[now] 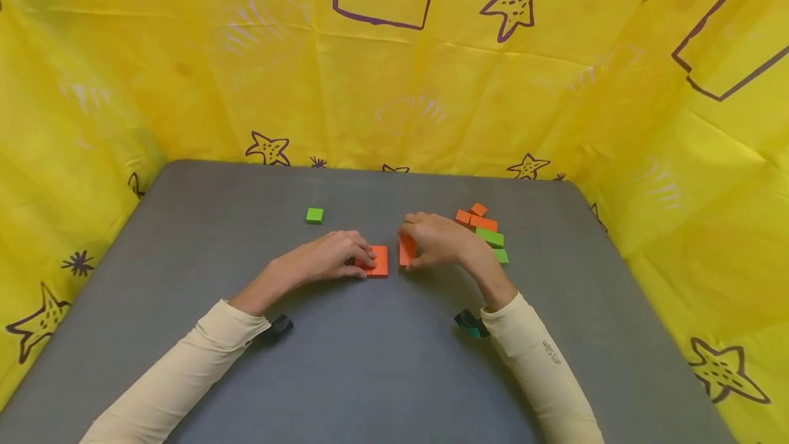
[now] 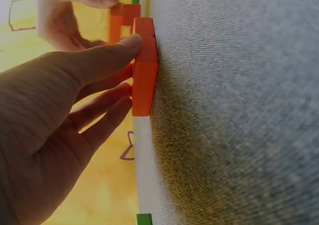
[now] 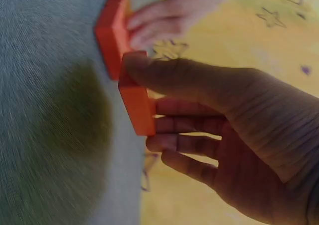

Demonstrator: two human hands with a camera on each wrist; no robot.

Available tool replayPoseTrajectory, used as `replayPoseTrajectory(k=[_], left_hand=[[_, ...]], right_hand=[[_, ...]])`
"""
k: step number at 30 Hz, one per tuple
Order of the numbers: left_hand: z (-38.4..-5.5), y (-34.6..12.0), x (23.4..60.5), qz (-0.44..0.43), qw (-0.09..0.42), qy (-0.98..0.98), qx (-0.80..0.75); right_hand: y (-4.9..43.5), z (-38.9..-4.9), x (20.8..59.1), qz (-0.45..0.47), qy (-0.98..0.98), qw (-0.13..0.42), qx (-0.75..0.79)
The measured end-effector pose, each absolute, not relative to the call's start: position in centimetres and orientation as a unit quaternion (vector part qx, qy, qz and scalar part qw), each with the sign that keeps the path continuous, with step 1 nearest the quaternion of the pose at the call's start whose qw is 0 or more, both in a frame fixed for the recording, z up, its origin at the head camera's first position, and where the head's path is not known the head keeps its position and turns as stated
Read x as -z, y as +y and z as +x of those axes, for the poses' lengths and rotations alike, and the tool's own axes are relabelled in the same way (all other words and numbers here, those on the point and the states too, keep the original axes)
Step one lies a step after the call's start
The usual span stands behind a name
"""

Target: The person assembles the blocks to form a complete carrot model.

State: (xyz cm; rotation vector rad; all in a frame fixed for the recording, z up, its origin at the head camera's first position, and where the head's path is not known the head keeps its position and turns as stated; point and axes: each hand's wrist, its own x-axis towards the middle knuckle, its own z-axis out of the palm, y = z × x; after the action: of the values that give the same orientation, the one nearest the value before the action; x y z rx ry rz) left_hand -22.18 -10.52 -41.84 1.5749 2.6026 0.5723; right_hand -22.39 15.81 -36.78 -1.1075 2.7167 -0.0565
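Two orange blocks [image 1: 381, 261] lie side by side on the grey table, partly covered by my left hand [image 1: 329, 255]. Its thumb presses their near side and its fingertips reach the far side, pinching them, as the left wrist view shows along the orange block [image 2: 144, 88]. Just to the right, across a narrow gap, my right hand [image 1: 440, 238] pinches another orange block [image 1: 406, 251] between thumb and fingers. In the right wrist view that orange block [image 3: 137, 105] is tilted, with the thumb on its near face.
On the right of the table [image 1: 370, 375], beyond my right hand, sit several loose pieces: orange blocks [image 1: 483, 223] and green blocks [image 1: 490, 237]. A single green block [image 1: 314, 216] lies farther back on the left. A yellow patterned cloth [image 1: 394, 101] hangs around the table's back and sides.
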Motion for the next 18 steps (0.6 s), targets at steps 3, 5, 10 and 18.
replayPoseTrajectory(k=[3, 5, 10, 18], left_hand=[[-22.3, -10.4, 41.7, 0.510, 0.027, 0.839, -0.186], [-22.4, -10.3, 41.6, 0.511, 0.031, 0.838, -0.189], [-22.7, -10.3, 41.5, 0.511, 0.042, 0.837, -0.193], [-23.2, -9.8, 41.6, 0.524, 0.029, 0.831, -0.185]], right_hand=[[14.3, -23.0, 37.6, -0.387, 0.910, 0.149, 0.009], [13.5, -23.2, 37.9, -0.387, 0.906, 0.173, 0.001], [12.6, -23.3, 38.1, -0.382, 0.904, 0.193, 0.009], [12.9, -23.1, 39.1, -0.407, 0.894, 0.165, 0.084]])
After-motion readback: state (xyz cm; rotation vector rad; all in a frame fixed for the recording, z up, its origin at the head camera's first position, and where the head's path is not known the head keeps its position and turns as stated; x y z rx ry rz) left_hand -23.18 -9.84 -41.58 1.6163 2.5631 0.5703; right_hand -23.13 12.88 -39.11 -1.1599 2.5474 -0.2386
